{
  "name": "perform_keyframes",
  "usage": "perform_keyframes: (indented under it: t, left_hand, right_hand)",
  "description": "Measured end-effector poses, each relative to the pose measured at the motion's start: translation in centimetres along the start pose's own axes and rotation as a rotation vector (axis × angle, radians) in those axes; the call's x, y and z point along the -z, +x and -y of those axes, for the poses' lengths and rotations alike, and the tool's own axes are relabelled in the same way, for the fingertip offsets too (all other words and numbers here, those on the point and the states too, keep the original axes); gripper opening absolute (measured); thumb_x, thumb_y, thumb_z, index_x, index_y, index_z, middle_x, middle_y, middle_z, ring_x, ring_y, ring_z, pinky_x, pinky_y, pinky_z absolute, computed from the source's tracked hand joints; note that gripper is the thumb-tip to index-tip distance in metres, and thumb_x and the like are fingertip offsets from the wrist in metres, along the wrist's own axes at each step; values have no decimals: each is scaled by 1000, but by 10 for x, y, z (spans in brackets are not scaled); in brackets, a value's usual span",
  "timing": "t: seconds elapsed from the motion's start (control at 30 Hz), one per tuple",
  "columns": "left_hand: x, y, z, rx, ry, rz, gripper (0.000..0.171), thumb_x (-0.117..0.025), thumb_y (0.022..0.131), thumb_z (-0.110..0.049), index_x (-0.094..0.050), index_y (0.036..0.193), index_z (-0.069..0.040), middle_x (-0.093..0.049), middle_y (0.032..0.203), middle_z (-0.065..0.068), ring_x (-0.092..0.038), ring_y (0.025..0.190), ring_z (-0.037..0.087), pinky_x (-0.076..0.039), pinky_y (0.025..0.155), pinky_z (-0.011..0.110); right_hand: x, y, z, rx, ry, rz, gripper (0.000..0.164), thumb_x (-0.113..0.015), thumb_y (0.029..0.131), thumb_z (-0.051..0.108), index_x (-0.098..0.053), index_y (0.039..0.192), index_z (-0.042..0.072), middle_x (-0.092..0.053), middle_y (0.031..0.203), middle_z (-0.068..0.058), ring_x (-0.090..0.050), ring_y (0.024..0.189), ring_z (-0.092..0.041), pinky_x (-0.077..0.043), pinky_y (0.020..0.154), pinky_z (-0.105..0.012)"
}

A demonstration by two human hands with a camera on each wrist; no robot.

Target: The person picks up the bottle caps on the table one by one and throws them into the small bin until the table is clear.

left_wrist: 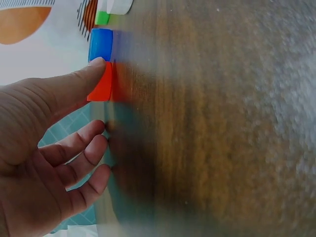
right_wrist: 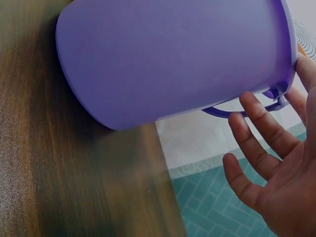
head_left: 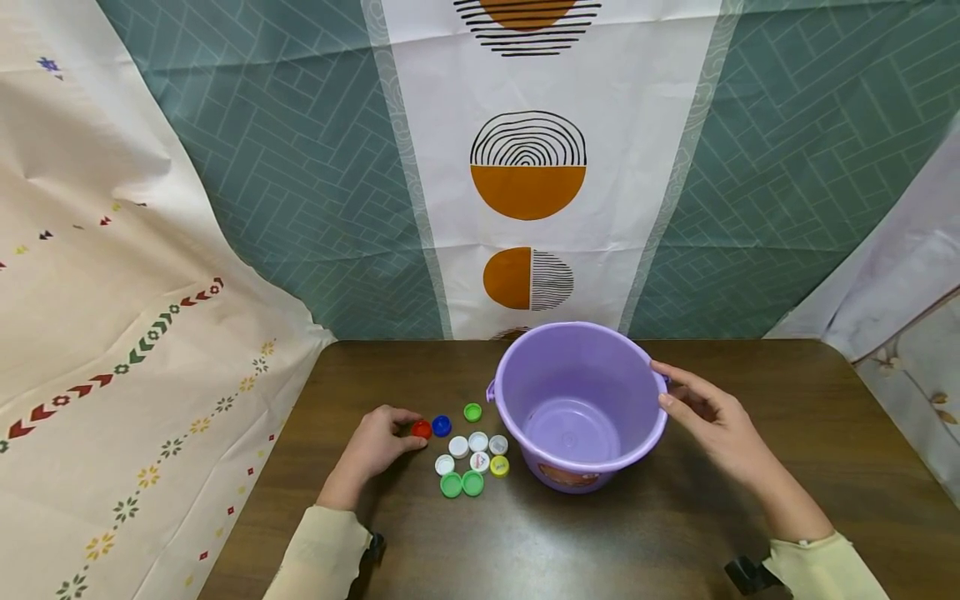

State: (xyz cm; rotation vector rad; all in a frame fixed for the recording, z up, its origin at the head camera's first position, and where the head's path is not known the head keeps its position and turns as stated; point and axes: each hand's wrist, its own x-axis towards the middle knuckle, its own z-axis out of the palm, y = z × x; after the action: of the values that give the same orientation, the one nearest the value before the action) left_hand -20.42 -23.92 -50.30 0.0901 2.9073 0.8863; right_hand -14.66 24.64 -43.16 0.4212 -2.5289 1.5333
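Note:
My left hand (head_left: 382, 440) pinches a red bottle cap (head_left: 422, 429) between thumb and index finger at the left end of a group of caps. The cap is low at the tabletop, right beside a blue bottle cap (left_wrist: 101, 44). In the left wrist view the other fingers hang loosely bent below it. A purple bucket (head_left: 567, 475) stands upright to the right of the caps, its inside bare. At its right rim rests my right hand (head_left: 712, 421), thumb and index finger touching near the handle (right_wrist: 217, 113). The remaining fingers spread loosely outside the wall.
Several white caps (head_left: 478, 442) lie between the left hand and the bucket. Among them are a yellow cap (head_left: 499, 466), a small green cap (head_left: 472, 412) and two larger green caps (head_left: 451, 485). The brown wooden table (head_left: 525, 550) meets a patterned cloth (head_left: 337, 167) behind.

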Motion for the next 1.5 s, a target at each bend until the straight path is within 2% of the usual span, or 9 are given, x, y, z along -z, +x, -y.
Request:
perform_keyframes:
  t: [0.27,0.47,0.8,0.9,1.0,1.17,1.5]
  left_hand:
    - [0,1,0,12,5,-4,33,-81,69,-36,-73,100,-26,-64,101,-3,-58,90,16,-51,80,34]
    - [4,1,-2,21,-39,-16,29,-80,72,-33,-72,98,-24,-67,96,-5,-59,83,14,-53,75,30]
    - [19,7,-10,-19,-74,-108,31,-76,77,-34,-68,103,-19,-68,91,-1,-60,78,15,-53,68,26]
    - [22,9,-14,-45,-97,-142,32,-75,78,-35,-67,104,-18,-68,93,-2,-60,80,15,-55,70,27]
    - [25,10,-21,-69,-126,-181,33,-75,78,-36,-67,105,-18,-69,94,-2,-62,82,15,-56,74,30]
    - [32,11,-37,-121,-162,-249,36,-73,77,-43,-68,105,-21,-69,91,-3,-62,80,13,-54,73,29]
    - [51,8,-83,-163,-336,-315,36,-73,77,-46,-68,104,-24,-68,91,-5,-63,80,14,-55,70,27]
  right_hand:
    - [0,-1,-2,12,8,-9,47,-59,91,11,-48,137,20,-65,108,-8,-64,87,-8,-53,72,-20]
    - [0,-1,0,0,13,-13,47,-59,91,12,-49,136,21,-66,107,-5,-65,87,-8,-53,73,-20]
    - [1,-1,0,-17,-1,-8,48,-59,92,14,-47,137,24,-64,114,-5,-64,90,-7,-53,73,-21]
    - [1,-1,0,-20,-4,-8,48,-59,92,15,-47,137,25,-64,113,-4,-64,89,-7,-53,72,-22]
    - [1,-1,0,-18,1,-5,48,-59,92,14,-47,138,24,-64,113,-5,-64,89,-7,-54,72,-23]
    - [2,-1,0,-19,2,-5,48,-59,92,15,-47,137,24,-65,110,-6,-64,87,-8,-54,72,-24]
    - [2,-1,0,-26,-12,-8,48,-59,92,17,-47,137,25,-66,102,-6,-64,83,-9,-52,70,-21]
